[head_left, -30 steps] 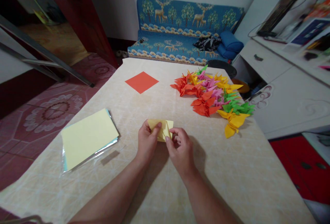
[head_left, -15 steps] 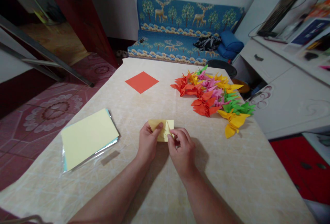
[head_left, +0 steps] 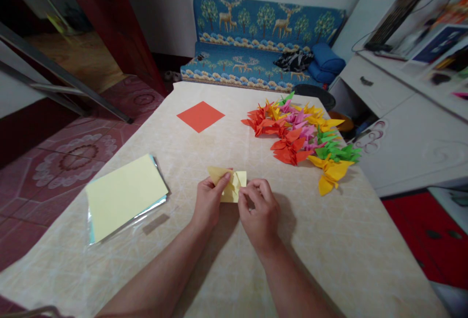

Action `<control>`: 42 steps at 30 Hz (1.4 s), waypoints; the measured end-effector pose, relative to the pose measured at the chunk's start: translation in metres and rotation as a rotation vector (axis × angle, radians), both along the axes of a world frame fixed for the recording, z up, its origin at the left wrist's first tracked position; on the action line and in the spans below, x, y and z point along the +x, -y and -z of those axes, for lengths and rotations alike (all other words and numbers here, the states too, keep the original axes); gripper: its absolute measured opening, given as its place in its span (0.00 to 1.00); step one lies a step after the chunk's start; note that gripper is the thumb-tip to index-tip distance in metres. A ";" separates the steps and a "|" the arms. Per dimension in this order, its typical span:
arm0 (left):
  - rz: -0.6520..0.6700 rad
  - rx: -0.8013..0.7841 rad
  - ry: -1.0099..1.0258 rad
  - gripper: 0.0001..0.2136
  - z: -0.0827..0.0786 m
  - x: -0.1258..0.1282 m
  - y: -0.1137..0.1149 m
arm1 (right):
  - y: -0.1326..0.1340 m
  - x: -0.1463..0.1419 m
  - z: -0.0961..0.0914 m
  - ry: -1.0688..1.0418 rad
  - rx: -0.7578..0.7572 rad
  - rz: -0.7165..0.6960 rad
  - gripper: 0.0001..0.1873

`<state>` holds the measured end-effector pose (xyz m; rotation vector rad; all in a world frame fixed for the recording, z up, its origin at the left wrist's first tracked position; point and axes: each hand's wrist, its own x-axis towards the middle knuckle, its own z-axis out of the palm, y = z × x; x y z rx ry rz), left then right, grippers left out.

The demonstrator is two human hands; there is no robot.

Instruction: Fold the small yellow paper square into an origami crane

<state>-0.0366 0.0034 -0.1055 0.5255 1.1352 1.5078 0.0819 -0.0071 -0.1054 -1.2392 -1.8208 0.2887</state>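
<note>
Between my two hands is a pale yellow sheet of origami paper (head_left: 230, 192), partly folded, with crease lines and a raised flap on its left side. My left hand (head_left: 209, 201) grips that flap, thumb on top and fingers behind the paper. At the paper's right edge, my right hand (head_left: 260, 211) has thumb and forefinger pinched together on the lower right part. A small reddish spot shows behind the top edge of the paper. Farther off on the table lies a flat red paper square (head_left: 201, 116).
A pile of folded paper cranes (head_left: 292, 145) in red, pink, green and yellow sits at the table's right. To the left lies a stack of yellow and blue paper (head_left: 126, 196) on a clear plastic sleeve. A blue sofa (head_left: 256, 40) stands beyond the table (head_left: 234, 279).
The left flap of the yellow paper stands a little higher now. My right fingers have shifted slightly on the right edge. Everything else on the table stays put.
</note>
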 end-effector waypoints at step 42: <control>0.018 0.007 -0.188 0.18 0.004 -0.001 0.002 | 0.001 0.001 -0.001 0.088 -0.199 -0.003 0.05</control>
